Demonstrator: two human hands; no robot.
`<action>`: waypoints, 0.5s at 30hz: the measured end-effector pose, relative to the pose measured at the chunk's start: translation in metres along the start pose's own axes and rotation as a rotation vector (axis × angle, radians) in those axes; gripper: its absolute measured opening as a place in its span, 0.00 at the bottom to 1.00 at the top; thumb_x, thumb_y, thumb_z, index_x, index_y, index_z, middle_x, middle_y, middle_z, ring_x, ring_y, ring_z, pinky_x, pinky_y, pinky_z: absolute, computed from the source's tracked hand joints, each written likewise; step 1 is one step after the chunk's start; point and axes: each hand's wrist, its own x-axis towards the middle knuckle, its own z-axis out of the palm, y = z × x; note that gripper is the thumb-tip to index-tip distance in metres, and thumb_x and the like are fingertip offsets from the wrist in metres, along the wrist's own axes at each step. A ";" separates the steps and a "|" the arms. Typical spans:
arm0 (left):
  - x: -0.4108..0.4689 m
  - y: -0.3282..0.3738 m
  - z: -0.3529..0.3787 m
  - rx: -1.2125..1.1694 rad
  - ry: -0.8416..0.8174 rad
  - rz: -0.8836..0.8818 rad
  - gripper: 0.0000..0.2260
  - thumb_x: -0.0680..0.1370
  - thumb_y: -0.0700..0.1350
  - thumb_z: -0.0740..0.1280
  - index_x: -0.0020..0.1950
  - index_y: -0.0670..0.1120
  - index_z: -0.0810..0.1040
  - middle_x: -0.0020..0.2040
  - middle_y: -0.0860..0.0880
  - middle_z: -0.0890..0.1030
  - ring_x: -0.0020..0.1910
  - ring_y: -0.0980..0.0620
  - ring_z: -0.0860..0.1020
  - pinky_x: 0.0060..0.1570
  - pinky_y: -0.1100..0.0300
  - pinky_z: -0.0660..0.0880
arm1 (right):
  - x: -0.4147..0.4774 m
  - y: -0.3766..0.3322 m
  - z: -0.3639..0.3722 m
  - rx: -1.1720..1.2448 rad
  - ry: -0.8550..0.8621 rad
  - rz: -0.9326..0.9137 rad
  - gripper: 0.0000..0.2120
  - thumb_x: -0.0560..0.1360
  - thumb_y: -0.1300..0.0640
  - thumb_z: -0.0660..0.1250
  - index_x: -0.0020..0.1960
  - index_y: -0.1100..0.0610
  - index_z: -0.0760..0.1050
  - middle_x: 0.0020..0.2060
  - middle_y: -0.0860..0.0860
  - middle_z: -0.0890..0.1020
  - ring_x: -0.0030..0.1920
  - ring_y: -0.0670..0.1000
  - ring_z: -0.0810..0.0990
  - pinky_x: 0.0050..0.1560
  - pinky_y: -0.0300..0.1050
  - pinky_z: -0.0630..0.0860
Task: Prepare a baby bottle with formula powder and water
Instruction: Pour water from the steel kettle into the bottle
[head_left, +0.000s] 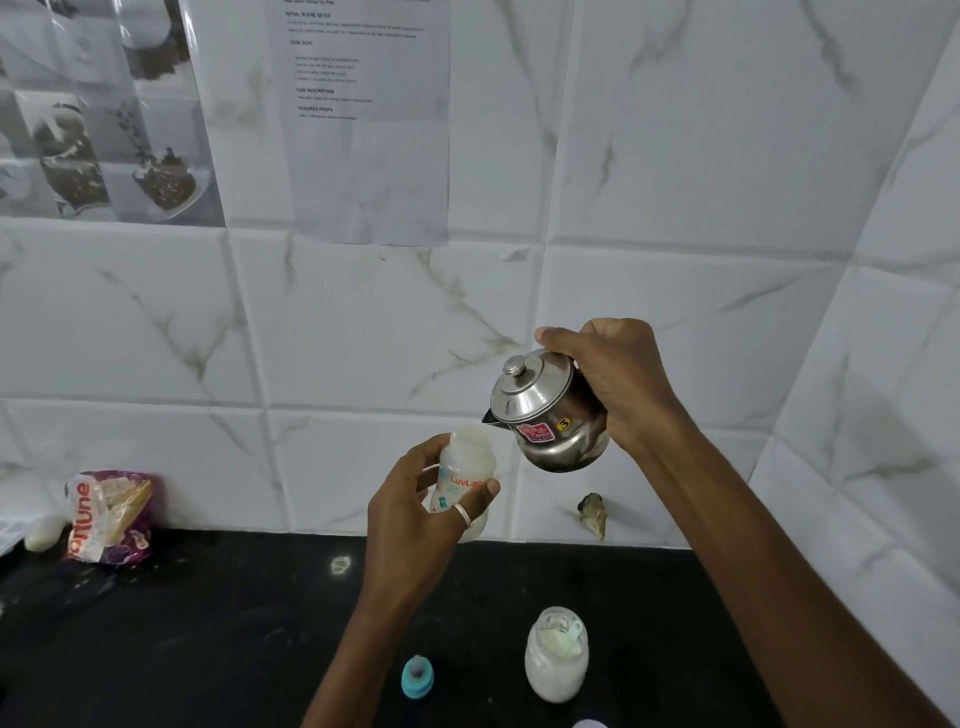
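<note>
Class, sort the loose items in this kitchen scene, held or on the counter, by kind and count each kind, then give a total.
Baby bottle: 1
Steel pot with lid and spout: 1
Jar of white powder: 1
Teal bottle cap with teat: 1
Food packet: 1
Small white object by the packet, unclear: 1
Total: 6

A home kitchen, at the counter against a tiled wall.

White marble-look wall tiles (675, 156) rise behind the fingers (561, 338); a black stone countertop (208, 623) lies below them. Left of them a food packet (111, 517) leans against the wall, and printed sheets (363, 119) are stuck to the tiles above.
</note>
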 end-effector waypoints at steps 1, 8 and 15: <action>0.000 -0.001 0.000 -0.004 -0.003 0.000 0.26 0.70 0.51 0.78 0.66 0.59 0.72 0.64 0.56 0.78 0.64 0.53 0.77 0.49 0.72 0.71 | 0.001 -0.001 0.000 -0.013 -0.003 -0.006 0.23 0.67 0.51 0.79 0.27 0.54 0.67 0.25 0.48 0.72 0.31 0.51 0.72 0.37 0.45 0.72; 0.001 -0.005 0.002 0.003 -0.003 0.007 0.26 0.71 0.50 0.78 0.65 0.60 0.72 0.63 0.59 0.77 0.63 0.54 0.77 0.47 0.74 0.72 | 0.003 -0.004 0.000 -0.066 -0.012 -0.036 0.23 0.68 0.53 0.79 0.26 0.54 0.65 0.23 0.46 0.69 0.30 0.50 0.70 0.37 0.44 0.70; 0.000 -0.006 0.002 -0.002 -0.004 0.025 0.29 0.66 0.59 0.75 0.65 0.62 0.71 0.62 0.62 0.77 0.61 0.58 0.77 0.43 0.76 0.73 | 0.006 -0.006 0.001 -0.088 -0.020 -0.054 0.23 0.69 0.54 0.79 0.26 0.54 0.66 0.20 0.44 0.68 0.27 0.48 0.69 0.36 0.43 0.70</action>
